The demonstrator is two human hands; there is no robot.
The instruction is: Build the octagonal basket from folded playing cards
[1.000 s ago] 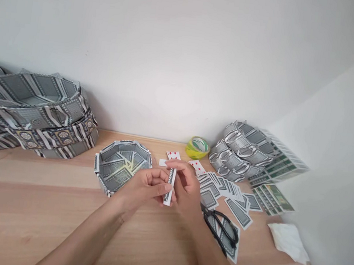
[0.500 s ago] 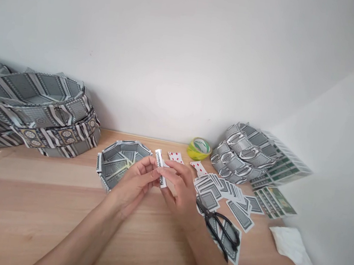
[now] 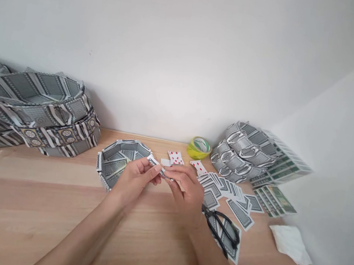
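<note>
I have both hands at the middle of the frame, just above the wooden table. My left hand and right hand each pinch one end of a folded playing card, fingertips pressed together on it, so the narrow strip spans the gap between them. I judge it very light, thin and springy: coated card, a little slick, creasing for good wherever it is pinched hard, so the ends and the folded edge are the places to hold.

Just behind my left hand sits a shallow octagonal bowl built from grey-backed cards. To the right of centre, loose cards fan out flat, two showing red pips. Black-handled scissors lie on a card at lower right, with a crumpled white tissue beyond. A roll of yellow tape stands by the wall. Stacks of finished card bowls fill the left edge, with card rings at the right.
</note>
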